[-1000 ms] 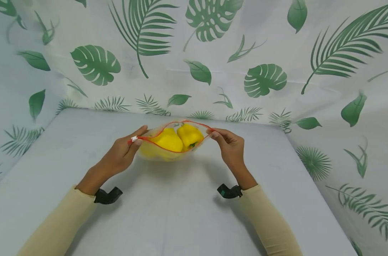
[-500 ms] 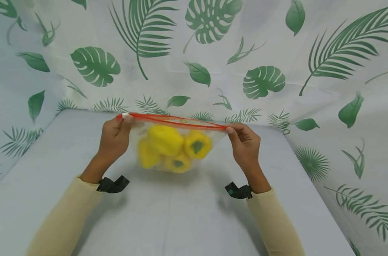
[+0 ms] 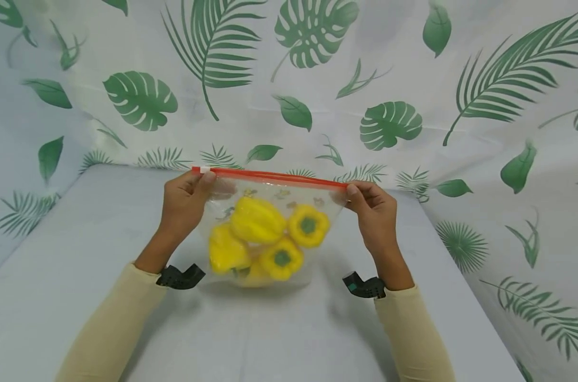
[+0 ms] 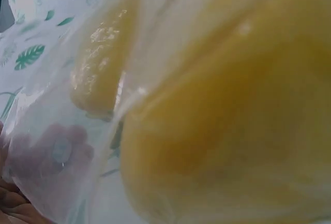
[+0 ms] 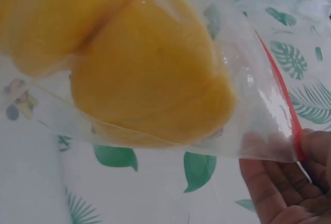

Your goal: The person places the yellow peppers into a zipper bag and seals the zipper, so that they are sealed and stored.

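A clear plastic slider bag (image 3: 260,185) with a red zip strip (image 3: 279,176) hangs upright in front of me. Several yellow bell peppers (image 3: 257,220) lie inside it, two turned with their green stems toward me. My left hand (image 3: 184,204) pinches the top left corner, its thumb just below the white slider (image 3: 205,170). At the other end of the strip, my right hand (image 3: 377,215) pinches the top right corner. Through the film in the left wrist view, peppers (image 4: 207,146) fill most of the picture. The right wrist view shows the red strip (image 5: 282,87) running down to my fingers.
Below the bag spreads a white table (image 3: 270,334). A white cloth (image 3: 251,122) printed with green leaves stands behind and around it. Each wrist carries a black camera mount, such as the left one (image 3: 181,277).
The bag has gone from tilted with its mouth gaping to hanging upright, its two red edges now close together. Both hands have risen, and the right has moved outward.
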A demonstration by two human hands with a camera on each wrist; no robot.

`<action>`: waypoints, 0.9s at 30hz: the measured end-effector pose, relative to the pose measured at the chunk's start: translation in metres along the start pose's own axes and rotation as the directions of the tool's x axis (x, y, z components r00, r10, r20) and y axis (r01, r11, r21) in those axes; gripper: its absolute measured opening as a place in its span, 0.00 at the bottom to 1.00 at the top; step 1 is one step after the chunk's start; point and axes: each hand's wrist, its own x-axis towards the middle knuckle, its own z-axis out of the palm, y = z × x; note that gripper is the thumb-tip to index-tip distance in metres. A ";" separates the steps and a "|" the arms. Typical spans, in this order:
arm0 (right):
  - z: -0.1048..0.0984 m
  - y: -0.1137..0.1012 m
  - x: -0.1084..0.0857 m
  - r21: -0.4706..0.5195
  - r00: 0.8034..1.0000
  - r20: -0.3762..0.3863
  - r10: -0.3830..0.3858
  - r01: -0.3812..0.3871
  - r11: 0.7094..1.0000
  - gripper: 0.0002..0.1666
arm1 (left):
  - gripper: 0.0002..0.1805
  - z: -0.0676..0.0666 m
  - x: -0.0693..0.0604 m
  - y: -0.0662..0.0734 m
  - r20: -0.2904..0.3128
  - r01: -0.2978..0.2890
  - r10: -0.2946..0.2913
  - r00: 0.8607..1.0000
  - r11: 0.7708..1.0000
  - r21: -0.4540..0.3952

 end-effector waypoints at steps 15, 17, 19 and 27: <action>-0.008 -0.003 0.006 -0.024 1.000 -0.001 -0.007 0.007 1.000 0.13 | 0.12 -0.005 -0.001 0.000 0.014 -0.016 0.015 1.000 1.000 0.017; -0.010 -0.005 0.008 -0.037 0.999 0.040 -0.003 0.005 0.999 0.13 | 0.12 -0.005 -0.002 0.000 0.014 -0.016 0.016 1.000 1.000 0.001; -0.014 -0.008 0.012 -0.071 0.996 0.090 0.025 -0.019 0.997 0.13 | 0.12 -0.004 -0.003 0.001 0.015 -0.021 0.022 1.000 1.000 -0.012; -0.024 -0.023 0.025 -0.271 0.968 0.233 0.091 -0.026 0.962 0.18 | 0.11 -0.004 -0.005 0.004 0.024 -0.053 0.053 0.998 0.999 0.002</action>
